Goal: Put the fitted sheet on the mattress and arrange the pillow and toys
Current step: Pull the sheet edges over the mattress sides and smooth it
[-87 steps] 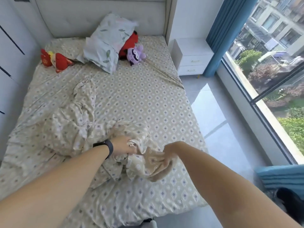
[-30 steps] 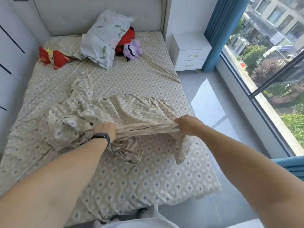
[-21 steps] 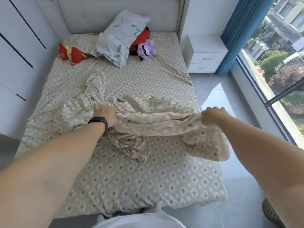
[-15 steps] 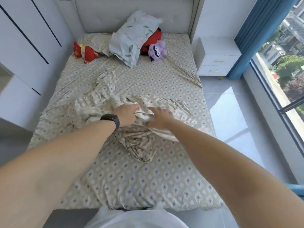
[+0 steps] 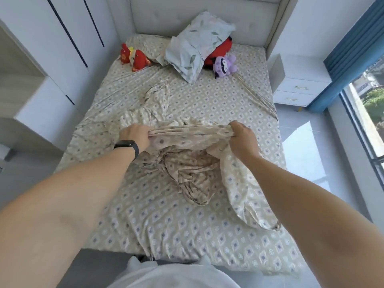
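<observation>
The left hand [image 5: 136,135] and right hand [image 5: 241,137] each grip a bunched edge of the beige diamond-patterned fitted sheet [image 5: 187,140]. It stretches taut between them above the bed.

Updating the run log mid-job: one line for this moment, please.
left hand: grips bunched beige diamond-print sheet | right hand: grips same edge, taut between hands | leaf-print pillow, purple plush toy: at headboard

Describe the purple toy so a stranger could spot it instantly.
Look to the far end of the bed, by the headboard. A leaf-print pillow leans there; the purple toy sits at its right side, in front of a red plush. It is the only purple one; the other toys are red.
</observation>
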Tool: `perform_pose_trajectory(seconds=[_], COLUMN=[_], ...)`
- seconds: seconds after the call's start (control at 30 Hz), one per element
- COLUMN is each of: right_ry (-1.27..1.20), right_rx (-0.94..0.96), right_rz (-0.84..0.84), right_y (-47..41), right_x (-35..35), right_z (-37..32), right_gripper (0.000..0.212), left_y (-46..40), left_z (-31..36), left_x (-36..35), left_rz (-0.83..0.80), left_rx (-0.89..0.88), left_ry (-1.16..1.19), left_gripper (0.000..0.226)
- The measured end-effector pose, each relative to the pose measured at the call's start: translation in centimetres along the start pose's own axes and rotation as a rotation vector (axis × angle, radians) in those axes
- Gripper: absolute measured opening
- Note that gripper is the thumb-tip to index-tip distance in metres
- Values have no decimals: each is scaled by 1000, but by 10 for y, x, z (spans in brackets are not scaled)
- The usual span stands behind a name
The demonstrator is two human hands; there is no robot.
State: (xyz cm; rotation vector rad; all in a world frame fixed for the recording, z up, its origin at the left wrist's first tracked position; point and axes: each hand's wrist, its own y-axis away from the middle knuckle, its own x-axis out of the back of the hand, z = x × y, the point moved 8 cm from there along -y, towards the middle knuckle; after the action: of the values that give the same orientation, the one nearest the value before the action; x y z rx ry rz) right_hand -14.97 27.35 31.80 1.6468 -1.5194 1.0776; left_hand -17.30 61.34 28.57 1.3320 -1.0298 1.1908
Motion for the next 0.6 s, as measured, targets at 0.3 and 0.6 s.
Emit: perform_pose_trajectory(seconds=[0.3,0.6], right_ry=[478,-289], right_rx=[-222,9], right_rz=[-572,-364], right_y=[4,-17], right_x=[-77,-109], right_z=[-74,-270], right_gripper=[61,22], left_y=[-30,-5], left_z=[-49,-124], left_x=[39,51], left_rz=[-163,-403], left_rx=[-63,-393], left_ry=[556,133], left_gripper=[20,20])
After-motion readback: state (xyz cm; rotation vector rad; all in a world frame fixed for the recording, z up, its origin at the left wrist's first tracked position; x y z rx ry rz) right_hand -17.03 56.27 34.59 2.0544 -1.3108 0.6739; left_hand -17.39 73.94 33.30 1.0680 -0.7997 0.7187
